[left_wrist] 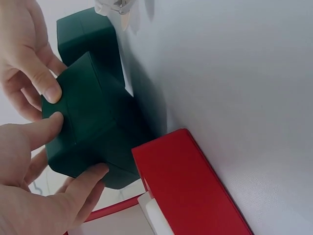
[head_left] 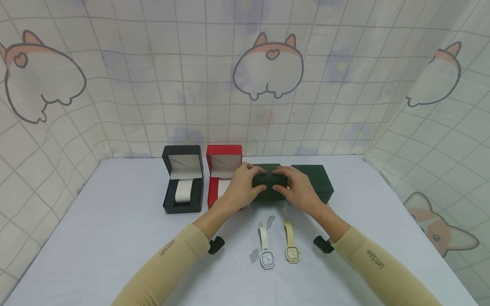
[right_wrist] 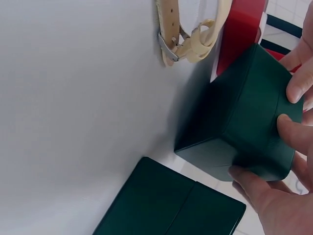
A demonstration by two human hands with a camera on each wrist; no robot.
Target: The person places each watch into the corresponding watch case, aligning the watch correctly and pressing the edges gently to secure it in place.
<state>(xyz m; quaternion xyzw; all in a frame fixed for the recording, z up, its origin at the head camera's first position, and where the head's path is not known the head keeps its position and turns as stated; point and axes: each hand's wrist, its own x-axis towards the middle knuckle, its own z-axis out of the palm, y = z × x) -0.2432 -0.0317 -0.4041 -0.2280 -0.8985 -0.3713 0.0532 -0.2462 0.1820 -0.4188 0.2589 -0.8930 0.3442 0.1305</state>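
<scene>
My left hand [head_left: 242, 185] and right hand [head_left: 300, 190] hold a dark green watch box [head_left: 270, 195] between them, thumbs on its near side and fingers over the top and ends. Its lid looks closed in both wrist views, where a seam runs along the green box [left_wrist: 93, 122]. A second green box [head_left: 318, 182], also closed, stands just right of my right hand. Beside my left forearm is an open red watch box [head_left: 224, 150] with a white cushion, partly hidden by that arm.
An open black watch box [head_left: 182, 208] with a white cushion [head_left: 183, 191] stands farther left. Nearer me lie a white-strapped watch [head_left: 266, 258] and a cream-yellow watch [head_left: 292, 253] on the white table [head_left: 126, 238]. A patterned curtain [head_left: 206, 114] hangs behind.
</scene>
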